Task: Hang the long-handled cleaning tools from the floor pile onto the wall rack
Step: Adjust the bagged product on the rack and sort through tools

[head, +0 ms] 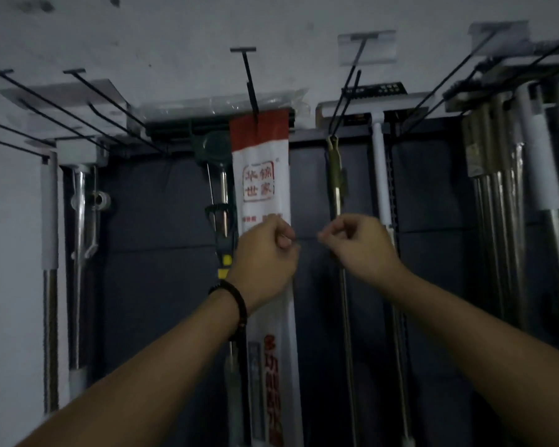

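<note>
Main hazard: packaged tool (260, 175) hung by one small hole in thin wrapper, over a single black hook (250, 82) at twelve o'clock. Any downward tug from the left hand (265, 253) likely to tear that hole or slide it off the hook's tip, dropping the lot to the floor. Sideways swing likely to knock the green-headed mop (215, 146) just beside it at eleven o'clock, or the brass-coloured pole (336, 195) at one o'clock. Dim light too: easy to misjudge how far onto the hook.

Left hand curled against the wrapper's right edge near centre, seemingly pinching it, though impossible to tell for certain. Right hand (360, 245) near it at three o'clock, thumb to curled forefinger, in front of the brass-coloured pole. No telling whether anything caught in that pinch.

Packaged tool itself: long, flat, sleeved in white plastic with a red top band and red printed characters, running straight down toward six o'clock and out of frame.
</note>
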Available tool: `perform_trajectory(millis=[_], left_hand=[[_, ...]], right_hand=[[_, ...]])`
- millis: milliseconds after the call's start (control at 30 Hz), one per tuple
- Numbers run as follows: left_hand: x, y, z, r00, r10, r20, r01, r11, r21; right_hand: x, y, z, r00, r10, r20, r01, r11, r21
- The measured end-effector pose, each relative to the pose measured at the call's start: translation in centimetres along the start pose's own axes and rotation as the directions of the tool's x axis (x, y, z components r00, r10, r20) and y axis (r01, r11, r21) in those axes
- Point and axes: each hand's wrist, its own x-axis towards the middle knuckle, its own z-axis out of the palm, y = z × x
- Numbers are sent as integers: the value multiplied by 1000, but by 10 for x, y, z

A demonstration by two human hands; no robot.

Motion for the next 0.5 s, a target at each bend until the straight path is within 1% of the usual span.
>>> perform_trajectory(millis=[67, 167, 267, 333, 400, 467, 500], left_hand=[[-42, -6, 20, 995, 28, 100, -26, 1000, -18], [-103, -19, 52, 978, 68, 196, -64, 998, -28], [-158, -33, 87, 957, 2, 291, 19, 998, -68], [-197, -39, 112, 924, -48, 381, 93, 991, -100], [-239, -45, 134, 883, -109, 458, 185, 975, -126], [-284, -50, 156, 846, -163, 508, 273, 951, -148], [-306, -52, 167, 821, -181, 542, 307, 940, -151]], right_hand=[[-40, 27, -4, 1000, 22, 5, -22, 1000, -4], [-103, 65, -14, 994, 99, 48, -97, 995, -38], [-169, 96, -28, 975, 198, 97, -194, 980, -45], [-213, 114, -37, 953, 284, 104, -286, 958, 5], [-257, 137, -41, 926, 368, 83, -371, 928, 22], [-303, 164, -48, 892, 450, 36, -448, 893, -45], [-326, 179, -54, 864, 504, 8, -502, 861, -83]])
